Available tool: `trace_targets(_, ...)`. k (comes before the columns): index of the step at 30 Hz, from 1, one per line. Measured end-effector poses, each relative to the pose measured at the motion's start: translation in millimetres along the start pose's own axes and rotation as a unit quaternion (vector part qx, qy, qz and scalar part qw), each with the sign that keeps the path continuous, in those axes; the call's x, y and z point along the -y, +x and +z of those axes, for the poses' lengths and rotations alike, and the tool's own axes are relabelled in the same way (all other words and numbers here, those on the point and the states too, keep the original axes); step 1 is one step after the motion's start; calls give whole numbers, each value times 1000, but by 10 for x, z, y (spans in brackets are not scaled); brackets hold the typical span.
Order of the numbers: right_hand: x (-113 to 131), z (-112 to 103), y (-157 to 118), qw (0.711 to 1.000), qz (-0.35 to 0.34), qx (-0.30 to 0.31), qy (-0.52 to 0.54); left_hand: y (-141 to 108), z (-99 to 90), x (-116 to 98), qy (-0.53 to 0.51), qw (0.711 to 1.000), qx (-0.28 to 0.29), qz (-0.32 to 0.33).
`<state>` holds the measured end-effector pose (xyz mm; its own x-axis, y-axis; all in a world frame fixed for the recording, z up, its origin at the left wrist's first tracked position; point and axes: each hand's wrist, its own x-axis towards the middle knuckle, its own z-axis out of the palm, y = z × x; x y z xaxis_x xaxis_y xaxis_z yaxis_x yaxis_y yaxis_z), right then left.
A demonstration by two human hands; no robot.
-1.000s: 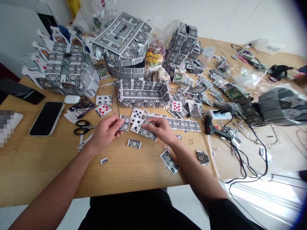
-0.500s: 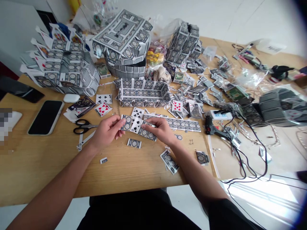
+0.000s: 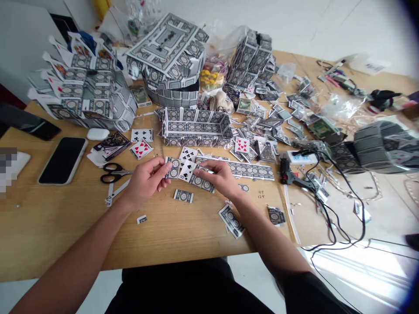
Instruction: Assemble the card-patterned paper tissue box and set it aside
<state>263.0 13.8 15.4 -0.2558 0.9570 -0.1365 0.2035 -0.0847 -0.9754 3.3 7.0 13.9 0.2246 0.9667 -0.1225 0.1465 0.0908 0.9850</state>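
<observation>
Between thumb and fingers, my left hand (image 3: 149, 178) pinches a patterned playing card piece (image 3: 173, 167), back side up. My right hand (image 3: 218, 176) is closed on a strip of playing cards (image 3: 203, 183), whose left end shows an eight of spades face (image 3: 186, 170). The two held pieces meet or nearly meet; I cannot tell if they are joined. Just behind them lie a seven of clubs (image 3: 187, 154) and a long strip of joined card backs (image 3: 252, 170). A small cut card piece (image 3: 183, 196) lies in front of my hands.
Black scissors (image 3: 113, 173) and a phone (image 3: 63, 160) lie to the left. An open card-built tray (image 3: 196, 127) stands behind my hands, with a card-built lidded box (image 3: 166, 48) farther back. A glue gun (image 3: 294, 176) and black cables (image 3: 362, 213) are at right.
Almost nothing differs. The card strip in my right hand has shifted very slightly to the right; my left hand stays in place.
</observation>
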Motion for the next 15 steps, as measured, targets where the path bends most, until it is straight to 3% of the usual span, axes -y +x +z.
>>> trace_targets(15,24,20,-4,1000,10,5,-1,-7,19,32,9,1000,-5,4)
